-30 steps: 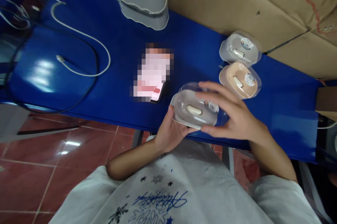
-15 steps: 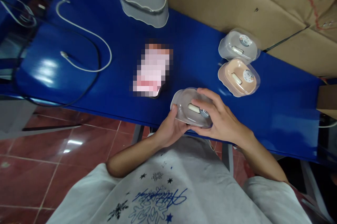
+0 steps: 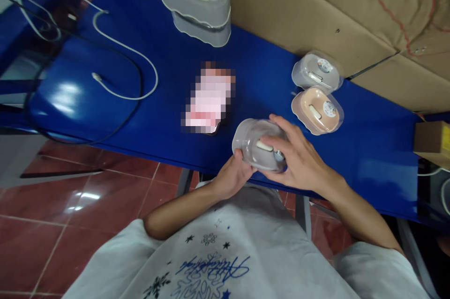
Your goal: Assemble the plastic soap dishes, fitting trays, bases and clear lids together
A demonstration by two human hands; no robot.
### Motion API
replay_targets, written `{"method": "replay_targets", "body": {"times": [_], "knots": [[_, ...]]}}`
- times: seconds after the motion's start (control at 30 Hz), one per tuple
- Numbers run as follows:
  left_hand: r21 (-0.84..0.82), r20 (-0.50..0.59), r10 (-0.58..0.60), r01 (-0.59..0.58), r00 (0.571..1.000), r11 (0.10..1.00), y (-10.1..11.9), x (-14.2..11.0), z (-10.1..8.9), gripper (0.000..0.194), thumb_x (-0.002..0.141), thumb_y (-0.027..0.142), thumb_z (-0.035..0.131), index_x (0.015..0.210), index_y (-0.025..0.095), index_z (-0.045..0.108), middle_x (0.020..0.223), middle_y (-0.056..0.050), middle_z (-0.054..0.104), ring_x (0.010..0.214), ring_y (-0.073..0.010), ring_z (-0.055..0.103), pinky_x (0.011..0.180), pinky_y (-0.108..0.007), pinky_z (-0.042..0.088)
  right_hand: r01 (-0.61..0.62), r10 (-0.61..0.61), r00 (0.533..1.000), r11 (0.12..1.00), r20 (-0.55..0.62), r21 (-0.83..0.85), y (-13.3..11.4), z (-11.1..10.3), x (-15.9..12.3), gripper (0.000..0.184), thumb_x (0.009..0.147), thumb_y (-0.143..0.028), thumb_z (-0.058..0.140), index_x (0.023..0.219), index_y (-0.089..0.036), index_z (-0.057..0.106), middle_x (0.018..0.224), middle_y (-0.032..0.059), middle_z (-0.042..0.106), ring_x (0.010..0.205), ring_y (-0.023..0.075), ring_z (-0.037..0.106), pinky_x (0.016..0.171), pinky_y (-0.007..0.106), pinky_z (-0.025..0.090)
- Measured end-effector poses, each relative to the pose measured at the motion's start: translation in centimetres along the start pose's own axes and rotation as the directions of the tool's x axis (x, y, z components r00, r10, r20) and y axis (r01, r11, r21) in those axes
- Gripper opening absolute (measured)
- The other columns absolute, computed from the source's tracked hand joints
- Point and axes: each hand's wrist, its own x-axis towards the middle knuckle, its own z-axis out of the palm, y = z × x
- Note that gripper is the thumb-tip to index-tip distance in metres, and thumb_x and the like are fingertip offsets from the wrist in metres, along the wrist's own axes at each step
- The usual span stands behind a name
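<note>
Currently, in the head view, both hands hold a clear-topped grey box (image 3: 249, 138) over the near edge of the blue worktop (image 3: 168, 123). Its long axis runs from ten o'clock to four o'clock. The left hand (image 3: 231, 178) supports it from the seven o'clock side, thumb against the rim, other fingers largely hidden. The right hand (image 3: 304, 160) wraps the four o'clock end, its fingers spread across the top and gripping. Both hands touch the box, so neither is nearer. A peach box (image 3: 321, 114) rests apart, at two o'clock from it.
</note>
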Motion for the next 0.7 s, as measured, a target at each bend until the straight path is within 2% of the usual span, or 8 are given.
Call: {"method": "replay_targets", "body": {"times": [0.1,0.17,0.3,0.4,0.5,0.57,0.67,0.7], "knots": [[-0.010,-0.065,0.047,-0.048,0.997,0.999,0.1,-0.1,0.2,0.066,0.098,0.064,0.070,0.153,0.030,0.063,0.163,-0.010,0.060,0.160,-0.0339,0.045,0.132,-0.051,0.034,-0.038,0.037,0.999,0.998,-0.012,-0.057,2.8,-1.0,3.3,0.081,0.091,-0.040,0.081,0.161,-0.032,0.041,0.173,0.0160,0.038,0.159,0.0443,0.042,0.124,0.067,0.046],[0.021,-0.049,0.039,-0.038,0.998,0.999,0.3,-0.3,0.3,0.060,0.100,0.056,0.071,0.155,0.033,0.061,0.164,-0.009,0.058,0.158,-0.0337,0.047,0.132,-0.051,0.034,-0.079,0.081,0.997,0.991,0.009,-0.105,5.4,-1.3,6.5,0.086,0.091,-0.047,0.080,0.164,-0.031,0.037,0.173,0.0161,0.038,0.160,0.0468,0.039,0.124,0.070,0.043],[0.141,-0.006,0.034,-0.033,0.999,0.989,0.6,-0.5,0.3,0.053,0.100,0.045,0.072,0.151,0.033,0.064,0.159,-0.010,0.060,0.148,-0.0353,0.055,0.121,-0.051,0.045,-0.110,0.125,0.988,0.982,0.091,-0.156,10.7,-0.8,12.6,0.098,0.086,-0.053,0.084,0.166,-0.026,0.034,0.173,0.0182,0.036,0.157,0.0508,0.039,0.122,0.076,0.038],[0.170,0.018,0.005,-0.008,1.000,0.985,0.7,-0.4,0.0,0.048,0.099,0.043,0.073,0.146,0.032,0.066,0.155,-0.010,0.061,0.141,-0.0337,0.059,0.111,-0.048,0.052,-0.099,0.119,0.983,0.985,0.138,-0.144,12.4,-0.6,15.0,0.102,0.082,-0.051,0.087,0.167,-0.029,0.034,0.173,0.0163,0.038,0.157,0.0482,0.040,0.124,0.075,0.037],[0.173,0.041,-0.036,0.028,0.999,0.985,0.7,-0.2,-0.3,0.046,0.099,0.041,0.074,0.143,0.030,0.068,0.153,-0.010,0.062,0.139,-0.0320,0.059,0.109,-0.045,0.053,-0.074,0.095,0.989,0.982,0.113,-0.175,11.4,-1.9,14.4,0.102,0.083,-0.056,0.087,0.167,-0.031,0.035,0.177,0.0142,0.033,0.164,0.0484,0.029,0.128,0.076,0.030],[0.178,0.042,-0.051,0.043,0.998,0.983,0.8,-0.2,-0.5,0.045,0.099,0.040,0.073,0.142,0.029,0.068,0.154,-0.010,0.062,0.139,-0.0318,0.058,0.109,-0.044,0.053,-0.080,0.091,0.995,0.975,0.044,-0.207,9.6,-3.3,12.1,0.093,0.091,-0.058,0.080,0.168,-0.029,0.035,0.179,0.0140,0.032,0.166,0.0452,0.026,0.130,0.073,0.028],[0.178,0.047,-0.057,0.048,0.997,0.983,0.8,-0.2,-0.6,0.043,0.100,0.040,0.072,0.141,0.029,0.068,0.154,-0.011,0.062,0.140,-0.0322,0.059,0.109,-0.044,0.053,-0.166,0.146,0.984,0.961,-0.102,-0.223,7.4,-5.3,6.5,0.070,0.106,-0.055,0.060,0.166,-0.025,0.040,0.172,0.0158,0.046,0.161,0.0356,0.041,0.131,0.061,0.035],[0.178,0.053,-0.060,0.049,0.997,0.983,0.8,-0.2,-0.6,0.043,0.100,0.040,0.072,0.141,0.028,0.068,0.154,-0.011,0.063,0.140,-0.0324,0.059,0.109,-0.044,0.053,-0.227,0.196,0.969,0.944,-0.149,-0.238,7.2,-5.7,4.4,0.067,0.107,-0.056,0.059,0.164,-0.025,0.044,0.168,0.0165,0.051,0.158,0.0354,0.046,0.130,0.060,0.038]]}}
